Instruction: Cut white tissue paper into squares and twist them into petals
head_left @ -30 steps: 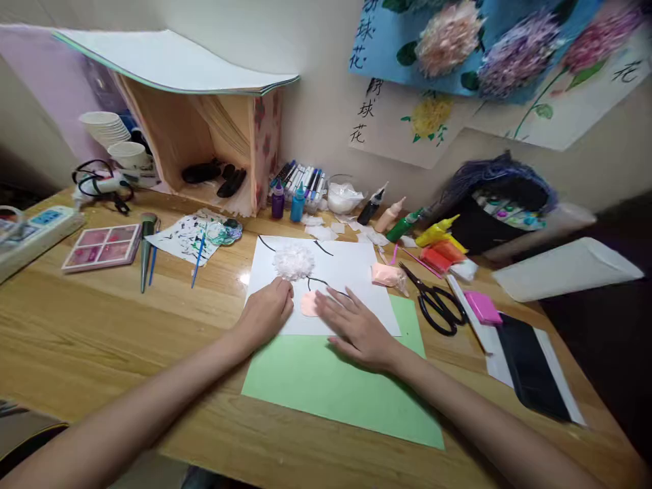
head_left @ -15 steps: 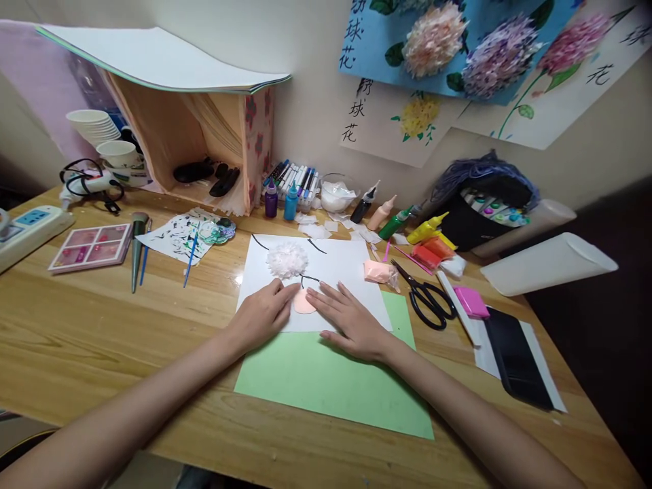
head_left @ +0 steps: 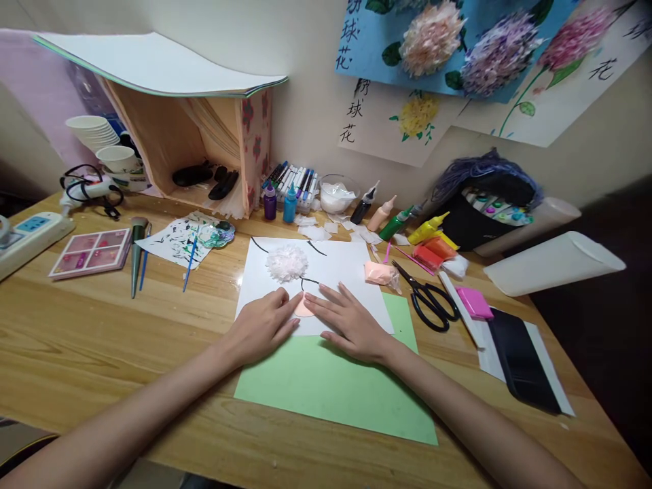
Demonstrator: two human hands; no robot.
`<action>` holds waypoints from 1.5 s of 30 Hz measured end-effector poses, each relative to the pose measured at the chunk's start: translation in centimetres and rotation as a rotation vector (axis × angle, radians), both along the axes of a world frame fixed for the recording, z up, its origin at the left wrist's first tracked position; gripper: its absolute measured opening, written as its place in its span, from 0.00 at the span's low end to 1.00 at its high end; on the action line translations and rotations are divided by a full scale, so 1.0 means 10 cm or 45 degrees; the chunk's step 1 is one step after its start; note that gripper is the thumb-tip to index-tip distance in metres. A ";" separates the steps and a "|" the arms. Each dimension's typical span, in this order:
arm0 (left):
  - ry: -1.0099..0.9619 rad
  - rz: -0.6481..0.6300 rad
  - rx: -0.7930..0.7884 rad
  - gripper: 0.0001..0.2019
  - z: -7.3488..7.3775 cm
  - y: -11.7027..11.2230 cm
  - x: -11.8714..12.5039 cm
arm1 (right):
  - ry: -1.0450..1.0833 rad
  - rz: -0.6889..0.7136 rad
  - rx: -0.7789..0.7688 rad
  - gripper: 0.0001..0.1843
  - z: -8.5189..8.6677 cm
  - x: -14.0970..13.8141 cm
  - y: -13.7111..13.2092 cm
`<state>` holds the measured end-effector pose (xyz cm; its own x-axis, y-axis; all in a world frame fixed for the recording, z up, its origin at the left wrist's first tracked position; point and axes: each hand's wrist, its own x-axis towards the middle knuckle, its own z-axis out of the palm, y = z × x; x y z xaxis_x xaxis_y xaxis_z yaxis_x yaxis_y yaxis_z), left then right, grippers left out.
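Observation:
A white sheet of paper [head_left: 356, 305] lies over a green sheet [head_left: 336, 401] on the table. On it sits a fluffy white tissue-paper flower [head_left: 286, 263], with black drawn lines around it. Below the flower is a flat patch of peach clay [head_left: 304, 308]. My left hand [head_left: 262, 322] presses the clay's left edge with an outstretched index finger, its other fingers partly bent and holding nothing. From the right, my right hand [head_left: 351, 322] lies flat with fingers spread, its fingertips at the clay's upper right edge.
Black scissors [head_left: 432, 302] and a wrapped peach clay block [head_left: 381, 273] lie to the right. Paint bottles [head_left: 364, 204], markers [head_left: 300, 180] and a glass bowl [head_left: 337, 193] stand behind. Paintbrushes [head_left: 190, 261] and a pink palette [head_left: 90, 252] lie left.
My left index fingertip has shifted slightly along the upper edge of the clay toward my right hand. The right hand stays nearly in place. The view has tilted a little.

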<state>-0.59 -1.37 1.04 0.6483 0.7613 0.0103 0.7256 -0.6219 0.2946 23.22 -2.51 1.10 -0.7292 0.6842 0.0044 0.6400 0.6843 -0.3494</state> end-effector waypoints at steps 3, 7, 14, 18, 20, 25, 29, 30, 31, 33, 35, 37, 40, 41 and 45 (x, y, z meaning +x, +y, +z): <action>-0.044 0.129 0.041 0.28 -0.04 0.00 -0.02 | 0.045 -0.013 0.060 0.32 -0.01 -0.03 0.03; -0.038 0.160 0.075 0.28 -0.09 0.00 -0.01 | 0.085 -0.031 0.036 0.34 -0.03 -0.08 0.06; -0.021 0.141 0.089 0.28 -0.09 0.01 0.00 | 0.159 0.024 0.039 0.31 -0.03 -0.10 0.09; -0.007 0.115 0.097 0.28 -0.08 0.02 0.01 | 0.175 0.016 0.052 0.28 -0.04 -0.11 0.10; -0.008 0.098 0.105 0.28 -0.07 0.02 0.02 | 0.196 0.031 0.082 0.29 -0.05 -0.12 0.10; -0.026 0.092 0.120 0.28 -0.06 0.01 0.02 | 0.183 0.044 0.076 0.28 -0.05 -0.13 0.09; -0.013 0.099 0.143 0.28 -0.07 0.01 0.02 | 0.167 0.081 0.100 0.28 -0.03 -0.14 0.08; -0.002 0.100 0.144 0.28 -0.07 0.01 0.02 | 0.156 0.083 0.088 0.28 -0.03 -0.14 0.07; 0.007 0.102 0.146 0.28 -0.07 0.01 0.02 | 0.146 0.080 0.073 0.27 -0.03 -0.15 0.07; 0.016 0.106 0.153 0.28 -0.07 0.01 0.02 | 0.137 0.070 0.054 0.27 -0.03 -0.15 0.07; 0.017 0.111 0.159 0.28 -0.07 0.01 0.02 | 0.141 0.074 0.064 0.27 -0.02 -0.15 0.07; 0.026 0.110 0.156 0.28 -0.07 0.01 0.02 | 0.134 0.075 0.068 0.27 -0.02 -0.15 0.06; 0.058 0.114 0.141 0.27 -0.06 0.01 0.02 | 0.129 0.088 0.062 0.27 -0.02 -0.14 0.05; 0.067 0.118 0.136 0.27 -0.06 0.01 0.02 | 0.140 0.077 0.077 0.27 -0.02 -0.13 0.04; 0.044 0.118 0.116 0.26 -0.06 0.01 0.02 | 0.207 -0.088 0.159 0.29 -0.04 -0.10 0.03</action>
